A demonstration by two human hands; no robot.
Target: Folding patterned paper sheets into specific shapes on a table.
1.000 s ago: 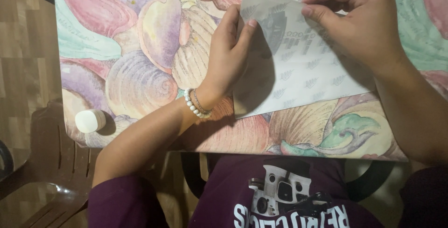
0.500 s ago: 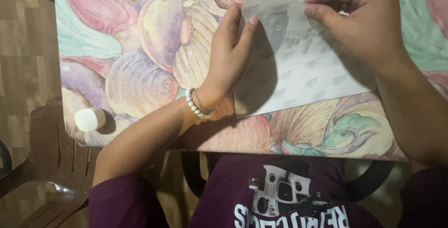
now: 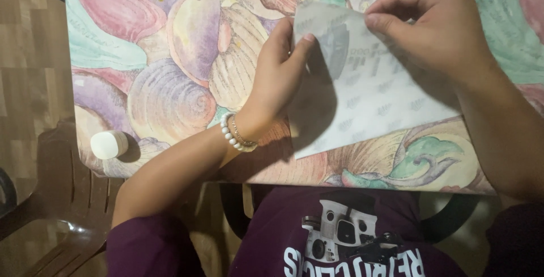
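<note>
A sheet of pale grey-white paper (image 3: 374,107) with a faint repeated print lies on a table covered by a cloth painted with large shells (image 3: 170,84). My left hand (image 3: 280,70) pinches the sheet's upper left corner, fingers pressed on the edge. A bead bracelet (image 3: 235,132) circles that wrist. My right hand (image 3: 436,28) grips the top edge of the same sheet, where a flap is bent over toward me. The far edge of the paper is hidden under my right fingers.
A small white cylinder, like a glue stick (image 3: 109,144), lies at the table's near left corner. A brown plastic chair (image 3: 51,197) stands to the left, over a wooden floor (image 3: 28,56). My dark purple shirt fills the bottom.
The folded flap at the top has been drawn slightly further over the sheet. Both hands stay on the upper edge with only small shifts.
</note>
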